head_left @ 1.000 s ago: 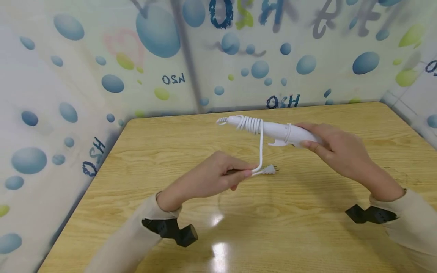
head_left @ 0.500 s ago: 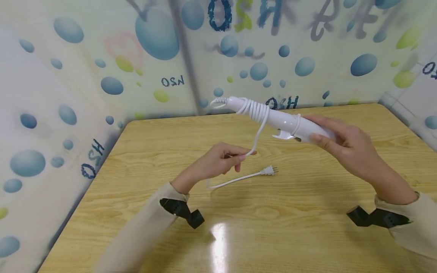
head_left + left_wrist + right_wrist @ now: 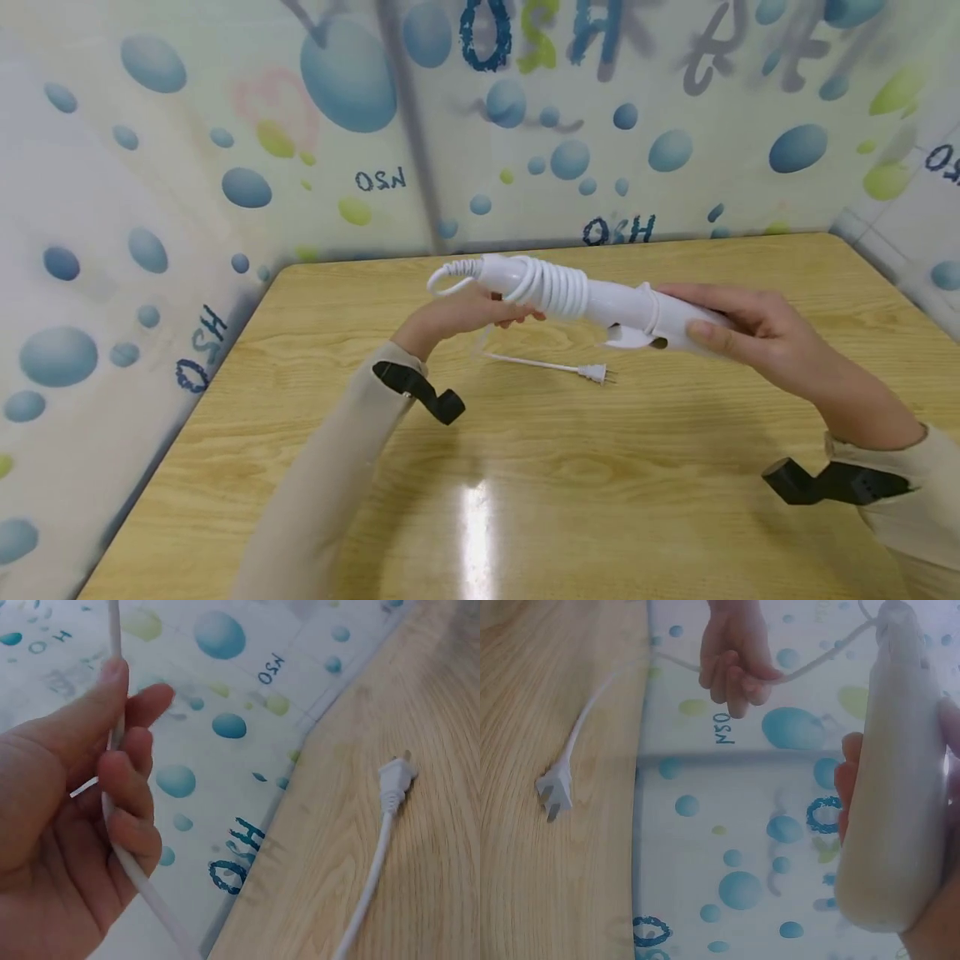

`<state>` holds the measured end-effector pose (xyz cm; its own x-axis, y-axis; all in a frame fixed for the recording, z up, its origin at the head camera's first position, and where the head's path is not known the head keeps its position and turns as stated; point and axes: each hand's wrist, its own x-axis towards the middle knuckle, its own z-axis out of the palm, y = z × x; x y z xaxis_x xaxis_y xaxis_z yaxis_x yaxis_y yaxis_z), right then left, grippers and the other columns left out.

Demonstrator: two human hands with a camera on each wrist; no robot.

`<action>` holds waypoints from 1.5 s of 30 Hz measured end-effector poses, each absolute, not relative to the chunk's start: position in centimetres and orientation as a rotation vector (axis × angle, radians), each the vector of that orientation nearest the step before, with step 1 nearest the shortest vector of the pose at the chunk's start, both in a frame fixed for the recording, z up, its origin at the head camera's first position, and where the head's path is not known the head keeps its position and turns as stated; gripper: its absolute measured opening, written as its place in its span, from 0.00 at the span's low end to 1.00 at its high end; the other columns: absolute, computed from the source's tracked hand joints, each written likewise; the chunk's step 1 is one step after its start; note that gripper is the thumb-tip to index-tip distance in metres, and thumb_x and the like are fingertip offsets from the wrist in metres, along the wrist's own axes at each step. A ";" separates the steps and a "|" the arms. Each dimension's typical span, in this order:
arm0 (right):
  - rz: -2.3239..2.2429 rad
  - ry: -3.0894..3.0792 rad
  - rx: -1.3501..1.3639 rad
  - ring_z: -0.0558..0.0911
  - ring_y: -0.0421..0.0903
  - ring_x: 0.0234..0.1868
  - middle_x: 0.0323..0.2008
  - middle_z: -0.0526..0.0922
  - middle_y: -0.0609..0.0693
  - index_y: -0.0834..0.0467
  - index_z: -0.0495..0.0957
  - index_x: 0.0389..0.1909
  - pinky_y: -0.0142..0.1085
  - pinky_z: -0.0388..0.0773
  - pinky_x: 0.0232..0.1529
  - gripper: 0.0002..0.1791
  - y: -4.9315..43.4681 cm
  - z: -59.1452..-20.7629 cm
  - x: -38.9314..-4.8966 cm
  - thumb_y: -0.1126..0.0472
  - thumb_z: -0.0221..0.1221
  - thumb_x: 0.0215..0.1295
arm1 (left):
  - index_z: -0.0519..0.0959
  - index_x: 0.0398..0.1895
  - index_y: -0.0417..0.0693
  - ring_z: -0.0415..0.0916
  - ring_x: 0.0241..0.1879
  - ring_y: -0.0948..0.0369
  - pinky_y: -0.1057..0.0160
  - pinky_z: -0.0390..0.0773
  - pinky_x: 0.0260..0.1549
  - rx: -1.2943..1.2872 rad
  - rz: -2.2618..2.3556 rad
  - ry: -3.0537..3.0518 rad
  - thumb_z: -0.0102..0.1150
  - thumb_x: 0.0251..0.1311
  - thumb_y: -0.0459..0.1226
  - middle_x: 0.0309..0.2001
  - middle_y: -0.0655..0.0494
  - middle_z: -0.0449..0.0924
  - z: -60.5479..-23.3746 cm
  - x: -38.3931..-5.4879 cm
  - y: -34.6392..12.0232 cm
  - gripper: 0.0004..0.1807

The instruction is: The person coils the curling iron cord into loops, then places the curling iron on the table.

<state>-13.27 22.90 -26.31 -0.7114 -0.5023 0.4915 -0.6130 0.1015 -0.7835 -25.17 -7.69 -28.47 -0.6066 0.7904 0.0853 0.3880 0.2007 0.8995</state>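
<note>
Taking 12 o'clock as straight away from you, your right hand [image 3: 772, 333] grips the thick end of the white wand [image 3: 617, 303], thumb on the near side and fingers round the far side, so that it is held up over the surface [image 3: 600, 500] with its cord end [image 3: 495, 271] pointing between 9 and 10 o'clock. Your left hand [image 3: 468, 308], at 9 o'clock from the right, pinches the loose run of cord [image 3: 156, 900] between thumb and fingers, the rest of them curled along it; from the head view its fingertips are partly hidden behind the coils [image 3: 566, 290]. The plug [image 3: 592, 372] lies on the surface at 6 o'clock from the wand's middle. You appear to be partway through working the cord round the wand, though whether turns are going on or coming off cannot be told. The next move likely calls for a steady right grip while your left hand carries the cord round under light tension, with enough slack for the plug to follow freely.
</note>
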 end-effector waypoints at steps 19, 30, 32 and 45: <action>1.352 -2.520 1.514 0.74 0.42 0.35 0.51 0.74 0.47 0.61 0.66 0.63 0.33 0.74 0.28 0.28 23.0 -26.3 -12.2 0.78 0.50 0.61 | 0.84 0.23 0.44 0.57 0.11 0.62 0.65 0.58 0.12 1.110 1.139 2.174 0.59 0.58 0.41 0.14 0.47 0.72 -28.8 -27.6 -8.4 0.12; 0.874 -2.824 1.403 0.70 0.33 0.31 0.41 0.75 0.38 0.45 0.68 0.63 0.30 0.67 0.28 0.25 22.6 -26.3 -12.1 0.61 0.55 0.65 | 0.81 0.35 0.40 0.46 0.11 0.63 0.66 0.51 0.14 1.064 1.334 2.027 0.50 0.65 0.36 0.17 0.55 0.70 -26.1 -26.2 -9.6 0.11; 0.793 -2.868 1.351 0.69 0.33 0.30 0.40 0.75 0.36 0.44 0.68 0.62 0.30 0.66 0.27 0.23 22.5 -26.5 -12.3 0.58 0.54 0.66 | 0.81 0.36 0.38 0.47 0.11 0.63 0.67 0.51 0.14 1.065 1.357 2.015 0.50 0.65 0.35 0.17 0.55 0.69 -25.3 -25.6 -9.7 0.11; 0.529 -2.916 0.930 0.66 0.38 0.25 0.33 0.74 0.43 0.50 0.69 0.62 0.34 0.62 0.23 0.23 22.2 -27.5 -13.3 0.54 0.54 0.66 | 0.80 0.39 0.30 0.50 0.09 0.62 0.66 0.51 0.11 1.118 1.523 2.118 0.48 0.65 0.30 0.12 0.50 0.63 -22.9 -21.0 -9.3 0.11</action>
<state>-13.29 22.20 -27.53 -0.8202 -0.5559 0.1349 -0.5679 0.7629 -0.3091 -21.03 -9.35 -22.89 -0.6512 0.7346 0.1906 0.4146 0.1340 0.9001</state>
